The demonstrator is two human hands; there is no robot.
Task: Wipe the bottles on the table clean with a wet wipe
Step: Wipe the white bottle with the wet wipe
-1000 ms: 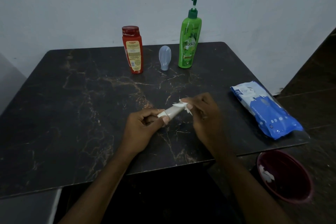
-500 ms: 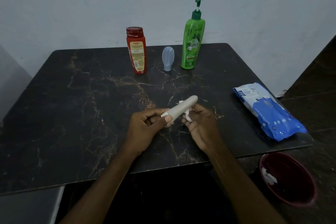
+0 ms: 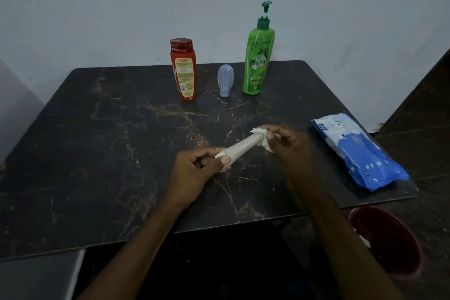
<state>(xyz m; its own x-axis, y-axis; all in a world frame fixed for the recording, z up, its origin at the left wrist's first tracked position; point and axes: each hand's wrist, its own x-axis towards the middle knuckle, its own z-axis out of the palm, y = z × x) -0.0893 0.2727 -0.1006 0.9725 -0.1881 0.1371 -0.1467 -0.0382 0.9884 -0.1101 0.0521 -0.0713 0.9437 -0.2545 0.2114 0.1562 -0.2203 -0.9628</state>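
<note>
left hand (image 3: 197,168) pinches the cap end of a beige bottle (image 3: 243,147) above the table (image 3: 97,153), near its front edge — likely light, stiff, slick; right hand (image 3: 287,143) grips a wet wipe (image 3: 261,135) round the tip.

Your left hand (image 3: 194,170) and right hand (image 3: 289,146) are over the near middle of the table (image 3: 97,153), the left one nearer you. The slim bottle (image 3: 243,147) runs between them. Its near end is in your left hand, and its far end is in the wipe (image 3: 261,134) your right hand pinches.

Three bottles stand in a row well beyond your hands, at the table's far edge. The flat bottle (image 3: 183,70) is beyond your left hand, and the pump bottle (image 3: 259,61) is beyond the gap between your hands. The small bottle (image 3: 225,80) is between those two.

The pack of wipes (image 3: 358,153) lies right of your right hand, at the table's right edge. The bin (image 3: 389,246) sits on the floor, right of your right forearm, with scraps inside.
</note>
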